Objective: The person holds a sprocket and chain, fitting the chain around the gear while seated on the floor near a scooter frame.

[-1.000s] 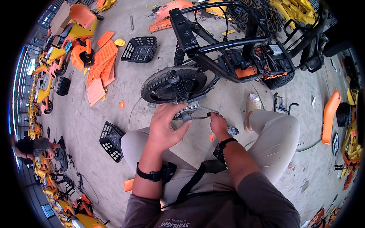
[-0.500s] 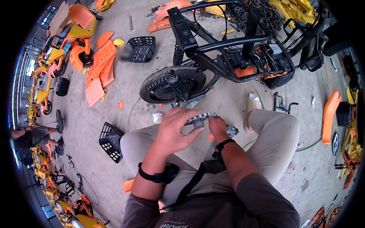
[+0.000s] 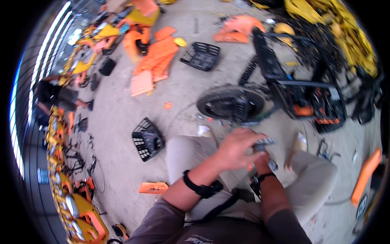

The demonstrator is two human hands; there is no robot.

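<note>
I saw my left hand (image 3: 235,149) and right hand (image 3: 263,159) both clenched on the small grey metal part (image 3: 263,143), near the black wheel (image 3: 230,102).

No packages, signs or screens show. The only label-like mark is blurred white printed lettering on the dark shirt (image 3: 203,239), low in view, below both hands and unreadable.

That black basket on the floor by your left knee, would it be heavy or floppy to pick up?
The black basket looks like open plastic lattice, so it is probably light for its size and fairly stiff. It lies tilted on the concrete floor, so a push would likely make it slide or rock, not roll.
</note>
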